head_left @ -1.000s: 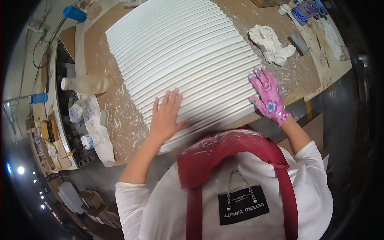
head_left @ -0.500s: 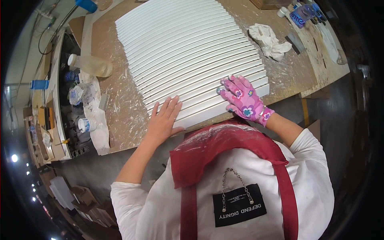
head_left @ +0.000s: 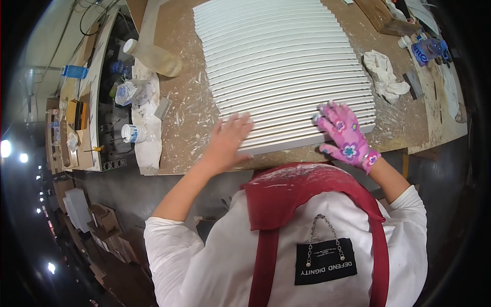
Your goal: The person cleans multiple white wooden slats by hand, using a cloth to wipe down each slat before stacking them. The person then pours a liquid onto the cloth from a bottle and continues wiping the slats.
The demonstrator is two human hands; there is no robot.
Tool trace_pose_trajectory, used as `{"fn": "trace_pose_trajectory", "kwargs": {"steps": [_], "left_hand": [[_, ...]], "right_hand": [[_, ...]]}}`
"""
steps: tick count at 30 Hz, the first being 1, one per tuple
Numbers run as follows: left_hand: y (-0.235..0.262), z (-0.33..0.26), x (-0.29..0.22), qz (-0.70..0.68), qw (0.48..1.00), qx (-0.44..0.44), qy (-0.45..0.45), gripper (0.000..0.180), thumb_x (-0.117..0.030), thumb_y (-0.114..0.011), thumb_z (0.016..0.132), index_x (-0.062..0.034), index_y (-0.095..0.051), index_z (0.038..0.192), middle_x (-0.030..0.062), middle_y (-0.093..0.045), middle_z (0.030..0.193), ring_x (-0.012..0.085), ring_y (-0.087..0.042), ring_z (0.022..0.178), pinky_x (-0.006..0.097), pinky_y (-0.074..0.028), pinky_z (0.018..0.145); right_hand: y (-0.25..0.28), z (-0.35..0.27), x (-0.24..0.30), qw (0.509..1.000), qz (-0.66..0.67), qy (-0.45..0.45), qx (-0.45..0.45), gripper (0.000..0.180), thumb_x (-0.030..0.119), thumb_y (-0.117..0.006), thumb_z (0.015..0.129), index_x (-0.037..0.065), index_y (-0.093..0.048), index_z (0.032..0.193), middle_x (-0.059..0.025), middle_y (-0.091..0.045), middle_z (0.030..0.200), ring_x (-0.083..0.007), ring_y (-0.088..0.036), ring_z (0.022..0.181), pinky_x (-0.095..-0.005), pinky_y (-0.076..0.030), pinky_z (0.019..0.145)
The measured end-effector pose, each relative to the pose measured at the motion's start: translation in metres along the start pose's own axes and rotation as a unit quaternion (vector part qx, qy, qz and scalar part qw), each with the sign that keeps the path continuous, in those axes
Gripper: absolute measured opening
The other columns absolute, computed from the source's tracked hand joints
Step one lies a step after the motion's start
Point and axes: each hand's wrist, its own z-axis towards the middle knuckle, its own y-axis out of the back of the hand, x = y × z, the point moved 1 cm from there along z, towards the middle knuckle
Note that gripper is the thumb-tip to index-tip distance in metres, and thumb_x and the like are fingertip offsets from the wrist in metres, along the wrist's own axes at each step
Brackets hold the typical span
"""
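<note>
A wide row of long white slats (head_left: 286,77) lies side by side on the brown worktable, their ends forming slightly uneven edges. My bare left hand (head_left: 227,140) is at the near left corner of the slats, fingers stretched and a little blurred; whether it touches them I cannot tell. On the near right end rests my right hand (head_left: 345,134), in a pink flowered glove, with its fingers spread over the nearest slats. Neither hand is wrapped around anything.
Left on the worktable (head_left: 179,123) are a bottle of cloudy liquid (head_left: 156,59), a grey block (head_left: 162,109), a white tub (head_left: 133,133) and a crumpled plastic bag (head_left: 134,92). At right lie a white rag (head_left: 384,77), a dark flat scraper-like piece (head_left: 413,84) and a purple-labelled bottle (head_left: 427,51).
The whole view has shifted, so the table and slats sit further right in it. Both hands stay by the near slats, the left one blurred by motion.
</note>
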Motion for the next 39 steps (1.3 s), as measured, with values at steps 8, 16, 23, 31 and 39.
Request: {"fn": "trace_pose_trajectory", "kwargs": {"steps": [8, 16, 23, 31, 39], "left_hand": [[-0.003, 0.052, 0.032, 0.075, 0.989, -0.121, 0.043, 0.077, -0.043, -0.063, 0.083, -0.0144, -0.031, 0.147, 0.0088, -0.026, 0.154, 0.0311, -0.027, 0.140, 0.053, -0.022, 0.112], [0.017, 0.036, 0.002, 0.015, 0.998, -0.037, 0.054, 0.097, -0.042, -0.079, 0.068, -0.0049, -0.031, 0.144, 0.0110, -0.027, 0.153, 0.0302, -0.028, 0.140, 0.053, -0.022, 0.111], [-0.025, 0.007, -0.008, -0.010, 0.997, -0.042, 0.063, 0.103, -0.042, -0.081, 0.062, -0.0064, -0.031, 0.144, 0.0106, -0.028, 0.153, 0.0320, -0.024, 0.141, 0.056, -0.020, 0.111], [-0.028, 0.004, -0.012, 0.017, 0.996, -0.065, 0.055, 0.108, -0.035, -0.084, 0.059, -0.0068, -0.027, 0.146, 0.0137, -0.026, 0.154, 0.0334, -0.028, 0.140, 0.055, -0.020, 0.111], [-0.032, 0.001, -0.012, 0.035, 0.995, -0.080, 0.056, 0.112, -0.033, -0.084, 0.057, -0.0052, -0.023, 0.147, 0.0155, -0.023, 0.154, 0.0359, -0.027, 0.139, 0.056, -0.021, 0.110]], "right_hand": [[0.019, -0.006, -0.200, 0.921, -0.237, -0.213, -0.224, 0.058, 0.031, -0.050, 0.093, 0.010, -0.035, 0.144, -0.0160, -0.035, 0.148, -0.0350, -0.032, 0.137, -0.0413, -0.021, 0.115], [0.014, -0.045, -0.295, 0.937, -0.070, -0.281, -0.193, 0.038, 0.028, -0.050, 0.093, 0.004, -0.056, 0.122, -0.0203, -0.058, 0.120, -0.0341, -0.055, 0.112, -0.0415, -0.042, 0.097], [-0.024, 0.115, 0.033, 0.987, 0.135, 0.046, -0.079, 0.041, 0.026, -0.058, 0.084, 0.007, -0.055, 0.120, -0.0153, -0.053, 0.128, -0.0296, -0.051, 0.117, -0.0449, -0.041, 0.101], [-0.027, -0.020, -0.100, 0.949, 0.075, -0.304, -0.032, 0.027, 0.011, -0.047, 0.090, 0.008, -0.062, 0.112, -0.0139, -0.062, 0.114, -0.0287, -0.058, 0.108, -0.0403, -0.046, 0.095], [0.021, 0.021, -0.032, 0.960, -0.085, -0.031, -0.263, 0.026, 0.015, -0.050, 0.093, 0.007, -0.059, 0.116, -0.0123, -0.063, 0.109, -0.0257, -0.063, 0.096, -0.0382, -0.054, 0.085]]}}
